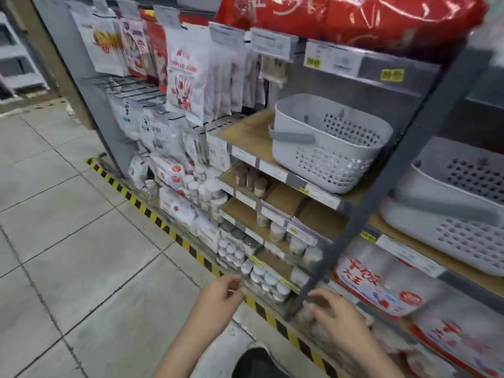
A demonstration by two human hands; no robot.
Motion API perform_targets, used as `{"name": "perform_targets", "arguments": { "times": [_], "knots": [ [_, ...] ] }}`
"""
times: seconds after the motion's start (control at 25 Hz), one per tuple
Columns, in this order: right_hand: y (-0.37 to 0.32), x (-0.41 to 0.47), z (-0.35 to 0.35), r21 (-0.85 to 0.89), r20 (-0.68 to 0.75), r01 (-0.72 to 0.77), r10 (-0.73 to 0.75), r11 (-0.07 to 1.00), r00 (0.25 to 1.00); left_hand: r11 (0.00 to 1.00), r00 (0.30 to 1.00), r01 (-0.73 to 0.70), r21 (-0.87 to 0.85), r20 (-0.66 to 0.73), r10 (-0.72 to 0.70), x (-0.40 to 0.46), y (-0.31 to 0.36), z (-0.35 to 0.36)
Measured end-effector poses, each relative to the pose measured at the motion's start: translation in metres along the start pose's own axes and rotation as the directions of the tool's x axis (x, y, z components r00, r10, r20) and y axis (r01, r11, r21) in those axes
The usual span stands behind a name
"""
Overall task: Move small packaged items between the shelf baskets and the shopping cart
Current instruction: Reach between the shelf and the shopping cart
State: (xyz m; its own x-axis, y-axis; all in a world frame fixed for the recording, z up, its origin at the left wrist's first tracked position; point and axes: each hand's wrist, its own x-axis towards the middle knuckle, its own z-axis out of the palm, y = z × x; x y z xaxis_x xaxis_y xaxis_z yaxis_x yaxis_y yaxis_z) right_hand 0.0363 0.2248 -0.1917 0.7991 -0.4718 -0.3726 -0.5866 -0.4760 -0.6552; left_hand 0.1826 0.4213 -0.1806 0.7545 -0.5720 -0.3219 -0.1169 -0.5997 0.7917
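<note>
Shop aisle: pale grey tiled floor (81, 227), black-and-yellow hazard tape (174, 236) along the foot of a grey metal shelving rack (376, 186) with tan boards. Pale grey perforated plastic basket (330, 143) with a darker grey handle, upright on the upper tan board, just left of the rack's slanting upright post; long axis running along the shelf, open mouth facing up, contents not visible. Second, like basket (458, 211) right of that post, partly cut off at the frame edge. Rows of small white-capped jars (267, 282) well below the first basket on the lowest tier, standing upright, caps up. Left hand (221, 293) low, just left of those jars, fingers loosely curled with thumb and forefinger close together; whether anything is pinched cannot be told through the blur. Right hand (335, 312) below the basket and just right of the post's foot, fingers bent over blurred packets on the bottom shelf; grasp or mere touch cannot be told. No shopping cart in view. Probably an early pick-up step at the bottom tier; next move likely calls for closing on one small item, lifting it clear of its neighbours, and carrying it up to a basket or away to the cart. Hanging white packets (185, 75) on pegs left of the first basket; red bags (354, 15) above it.
</note>
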Motion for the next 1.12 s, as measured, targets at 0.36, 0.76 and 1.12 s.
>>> {"name": "perform_targets", "arguments": {
  "times": [0.36, 0.76, 1.12],
  "knots": [
    [-0.104, 0.111, -0.091, 0.116, -0.329, 0.265, -0.214, 0.957, 0.920, 0.940, 0.940, -0.341, 0.027, 0.011, 0.341, 0.144, 0.114, -0.062],
    [-0.143, 0.164, -0.191, 0.114, -0.697, 0.286, -0.128, 0.951, 0.705, 0.767, 0.767, -0.641, -0.018, 0.015, 0.642, 0.274, 0.217, -0.123],
    [-0.141, 0.207, -0.212, 0.002, -0.534, -0.100, 0.086, 0.995, 0.841, 0.435, 0.551, -0.827, 0.356, 0.358, 0.754, 0.348, 0.247, -0.100]
  ]
}}
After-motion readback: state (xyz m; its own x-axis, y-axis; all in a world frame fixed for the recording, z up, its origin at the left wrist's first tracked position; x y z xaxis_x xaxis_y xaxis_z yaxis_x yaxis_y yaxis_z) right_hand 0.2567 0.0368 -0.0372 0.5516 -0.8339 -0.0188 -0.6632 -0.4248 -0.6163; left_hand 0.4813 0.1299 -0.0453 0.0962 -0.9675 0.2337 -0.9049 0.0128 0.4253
